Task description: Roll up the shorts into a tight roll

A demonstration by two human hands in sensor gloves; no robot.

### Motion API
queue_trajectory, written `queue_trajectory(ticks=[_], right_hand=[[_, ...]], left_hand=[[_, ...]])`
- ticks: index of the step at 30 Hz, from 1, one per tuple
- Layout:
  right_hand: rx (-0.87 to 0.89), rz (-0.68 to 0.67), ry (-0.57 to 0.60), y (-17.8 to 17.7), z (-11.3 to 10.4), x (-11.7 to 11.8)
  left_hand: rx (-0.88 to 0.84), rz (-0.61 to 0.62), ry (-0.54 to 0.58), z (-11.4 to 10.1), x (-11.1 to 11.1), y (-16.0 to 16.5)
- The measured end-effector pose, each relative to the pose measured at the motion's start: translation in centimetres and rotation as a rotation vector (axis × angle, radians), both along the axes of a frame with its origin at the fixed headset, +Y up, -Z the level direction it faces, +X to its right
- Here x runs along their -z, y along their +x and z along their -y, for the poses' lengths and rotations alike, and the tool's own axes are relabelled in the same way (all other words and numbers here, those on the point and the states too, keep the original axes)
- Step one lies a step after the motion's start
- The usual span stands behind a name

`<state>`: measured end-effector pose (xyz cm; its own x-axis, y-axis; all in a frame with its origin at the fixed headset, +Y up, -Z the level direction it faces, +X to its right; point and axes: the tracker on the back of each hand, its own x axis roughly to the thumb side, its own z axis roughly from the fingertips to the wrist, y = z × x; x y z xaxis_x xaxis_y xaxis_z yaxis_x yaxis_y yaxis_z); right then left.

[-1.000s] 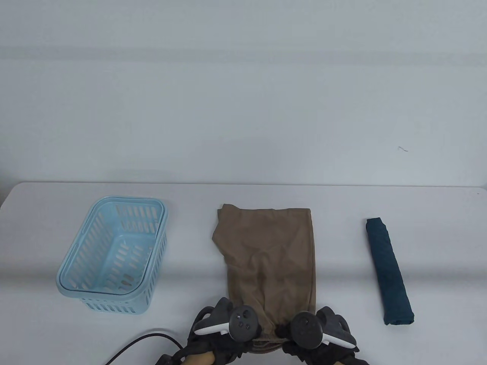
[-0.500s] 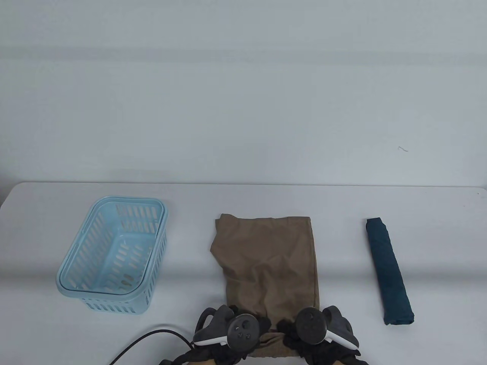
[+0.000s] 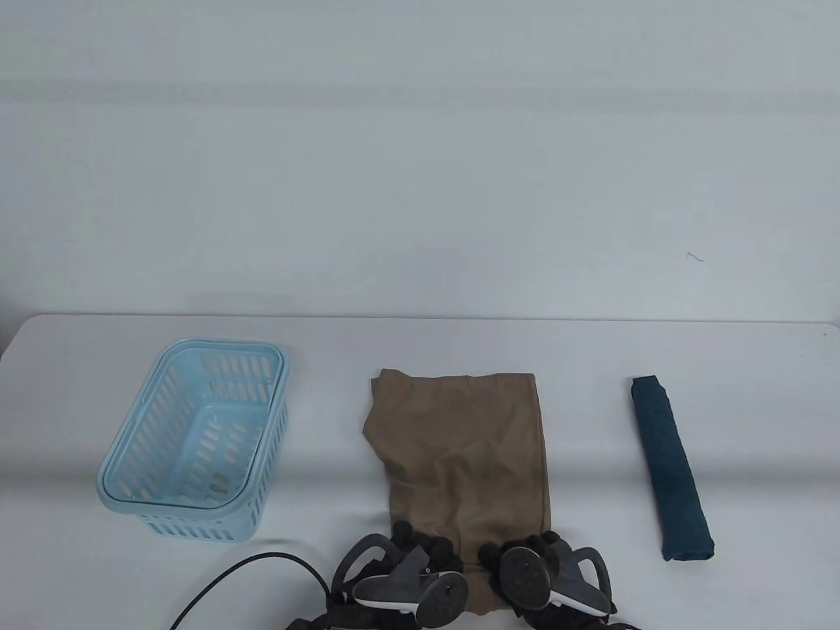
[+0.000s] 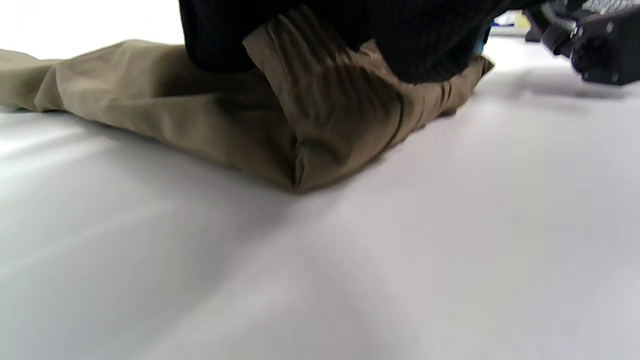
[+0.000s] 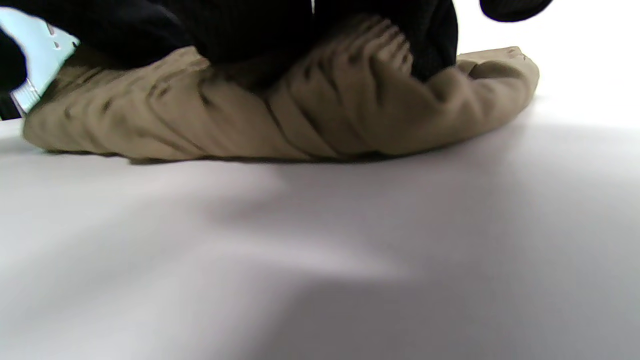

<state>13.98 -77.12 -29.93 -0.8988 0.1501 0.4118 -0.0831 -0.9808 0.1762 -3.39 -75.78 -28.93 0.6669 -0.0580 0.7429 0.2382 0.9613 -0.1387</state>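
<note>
The tan shorts [image 3: 462, 446] lie folded lengthwise in the middle of the table, with the waistband end nearest me. My left hand [image 3: 420, 548] grips the near end on its left side and my right hand [image 3: 518, 551] grips it on its right side. The fingers [image 3: 403, 530] curl over the folded-up near edge. In the left wrist view the gloved fingers [image 4: 400, 45] press on the ribbed waistband [image 4: 320, 115]. In the right wrist view the fingers [image 5: 300, 35] hold the bunched fabric [image 5: 280, 115] against the table.
A light blue plastic basket [image 3: 197, 440] stands to the left of the shorts. A dark teal rolled garment [image 3: 671, 467] lies to the right. A black cable [image 3: 249, 584] runs along the near left table edge.
Both hands have turned forward over the near end of the shorts, folding it over. The far edge of the shorts has slid a little toward me.
</note>
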Motion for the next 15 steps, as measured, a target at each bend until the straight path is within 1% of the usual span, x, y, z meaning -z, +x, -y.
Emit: queue_trajectory(ticks=[2,4,9,10,12,13,14,15], right_hand=[[0.003,-0.011,0.013,0.1,0.2,0.0],[0.011,-0.021,0.003,0.1,0.2,0.0],[0.027,-0.049,-0.036,0.2,0.1,0.2],[0.036,-0.073,-0.072,0.3,0.1,0.1],[-0.021,-0.091,-0.142,0.2,0.1,0.0],[-0.046,-0.095,-0.156,0.1,0.2,-0.1],[-0.083,-0.104,-0.157,0.0,0.1,-0.2],[-0.114,-0.107,-0.131,-0.2,0.1,-0.3]], left_hand=[[0.043,-0.002,-0.011,0.9,0.1,0.2],[0.042,0.0,-0.007,1.4,0.0,0.4],[0.065,0.002,0.021,1.3,-0.1,0.5],[0.067,-0.001,0.018,1.3,-0.1,0.5],[0.065,-0.012,-0.005,1.3,0.0,0.5],[0.058,-0.016,-0.018,1.2,0.0,0.5],[0.036,-0.012,-0.03,1.1,0.1,0.4],[0.022,-0.019,-0.043,0.9,0.3,0.2]])
